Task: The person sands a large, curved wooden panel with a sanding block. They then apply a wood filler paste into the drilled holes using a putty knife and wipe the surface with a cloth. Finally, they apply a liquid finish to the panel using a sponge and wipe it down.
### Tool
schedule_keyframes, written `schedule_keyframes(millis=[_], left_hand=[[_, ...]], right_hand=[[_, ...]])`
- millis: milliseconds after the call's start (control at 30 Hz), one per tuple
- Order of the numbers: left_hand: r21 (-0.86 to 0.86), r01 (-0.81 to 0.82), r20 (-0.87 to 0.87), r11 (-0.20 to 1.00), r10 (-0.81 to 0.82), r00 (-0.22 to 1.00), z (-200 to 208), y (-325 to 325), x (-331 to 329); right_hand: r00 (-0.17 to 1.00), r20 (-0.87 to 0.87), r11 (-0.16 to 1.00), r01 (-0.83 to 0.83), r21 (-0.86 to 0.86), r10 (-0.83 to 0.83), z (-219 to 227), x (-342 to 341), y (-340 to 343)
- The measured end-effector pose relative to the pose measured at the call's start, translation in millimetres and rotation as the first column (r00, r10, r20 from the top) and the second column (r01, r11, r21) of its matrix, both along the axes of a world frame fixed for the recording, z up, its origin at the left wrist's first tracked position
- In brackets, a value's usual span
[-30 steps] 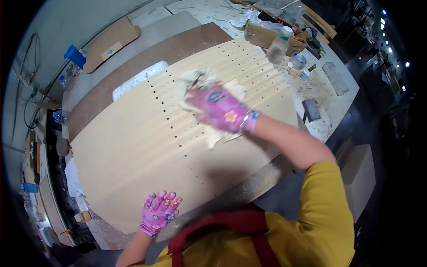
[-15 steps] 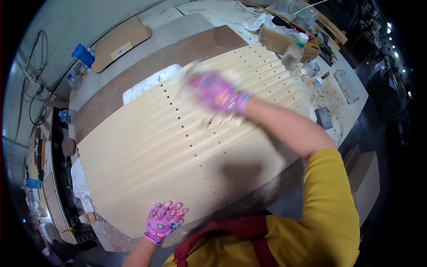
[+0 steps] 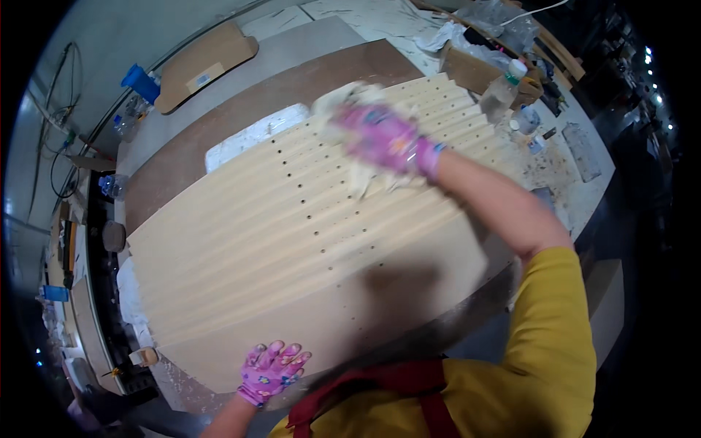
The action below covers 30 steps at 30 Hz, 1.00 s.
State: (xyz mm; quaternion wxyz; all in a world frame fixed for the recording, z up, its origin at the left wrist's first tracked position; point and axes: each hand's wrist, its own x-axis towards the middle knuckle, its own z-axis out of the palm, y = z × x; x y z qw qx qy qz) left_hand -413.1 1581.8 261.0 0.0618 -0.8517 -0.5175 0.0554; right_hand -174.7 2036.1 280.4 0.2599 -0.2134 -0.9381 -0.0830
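Shifted slightly rightward over the panel since the frame half a second earlier, a crumpled cream-white cloth (image 3: 359, 179) lay beneath a right hand (image 3: 388, 140) in a pink flowered glove, on the far part of a pale, ridged wooden panel (image 3: 219, 241) dotted with small dark holes. Motion blur made it impossible to tell whether the fingers were clenched on the fabric or pressing it flat. At the panel's near edge, a left hand (image 3: 270, 374) in a matching glove held nothing, its fingers spread. Beyond the far edge sat a flat white slab (image 3: 255, 135) on a brown board (image 3: 166, 175), with a tan cardboard piece (image 3: 204, 62) farther back. To the right, a clear, white-capped plastic bottle (image 3: 500, 96) stood near an open cardboard box (image 3: 467, 69) of clutter.
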Motion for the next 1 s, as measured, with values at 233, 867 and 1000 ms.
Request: schedule_keyframes(millis=[233, 867, 1000], left_hand=[[0.076, 0.0, 0.115, 0.997, -0.008, 0.993, -27, -6, -11], [-0.028, 0.067, 0.435, 0.997, -0.048, 0.899, -11, 5, -17], [-0.022, 0.025, 0.419, 0.999, -0.014, 0.908, -10, -8, -26]], right_hand=[[0.943, 0.224, 0.933, 0.295, -0.208, -0.248, -9, 54, 75], [0.943, 0.199, 0.898, 0.319, -0.305, -0.267, 28, -22, -9], [0.964, 0.212, 0.919, -0.07, -0.387, 0.163, 24, -232, -123]])
